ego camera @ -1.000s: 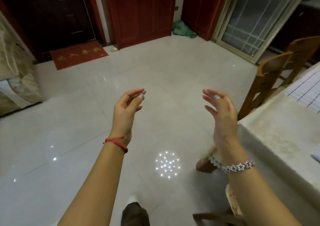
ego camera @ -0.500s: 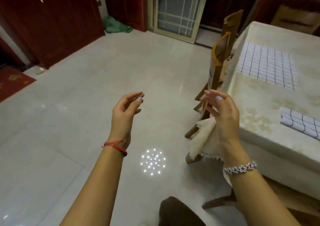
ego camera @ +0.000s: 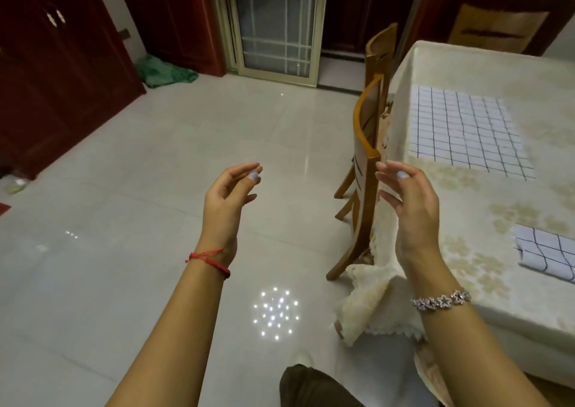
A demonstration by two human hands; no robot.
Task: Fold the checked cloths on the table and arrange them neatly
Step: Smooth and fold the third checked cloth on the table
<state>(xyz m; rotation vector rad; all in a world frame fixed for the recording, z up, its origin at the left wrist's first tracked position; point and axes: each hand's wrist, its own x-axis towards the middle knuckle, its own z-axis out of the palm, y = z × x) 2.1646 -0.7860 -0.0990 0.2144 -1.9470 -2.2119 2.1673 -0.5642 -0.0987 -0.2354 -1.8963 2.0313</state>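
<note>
A checked cloth (ego camera: 466, 129), white with dark grid lines, lies spread flat on the table (ego camera: 497, 310), close to its left edge and toward the far side. A second checked cloth (ego camera: 547, 251), folded, lies nearer the front edge. The picture's right border cuts it off, so its full shape cannot be made out. The two cloths are well apart, and neither hand touches them.

The table is covered by a cream tablecloth (ego camera: 451, 251) with a faint floral pattern. Its lace-trimmed front-left corner hangs down in folds beneath the right wrist.

The person's left hand (ego camera: 224, 201) is raised over the tiled floor (ego camera: 140, 188), its fingers loosely curled and gripping nothing. The right hand (ego camera: 410, 201) is held up in front of the table's left edge, its fingers likewise relaxed and part-curled, with nothing in them. It hides part of that edge. The left wrist wears a red string bracelet (ego camera: 208, 258) and the right a silver flower bracelet (ego camera: 441, 300).

A wooden chair (ego camera: 367, 145) stands pushed against the table's left edge, its seat hidden by the hanging tablecloth. A dark trouser knee (ego camera: 311, 388) shows at the bottom border. Farther off are red wooden cupboards (ego camera: 62, 48), a glass door (ego camera: 277, 23) and a crumpled green item (ego camera: 165, 72) on the floor, too indistinct to identify.
</note>
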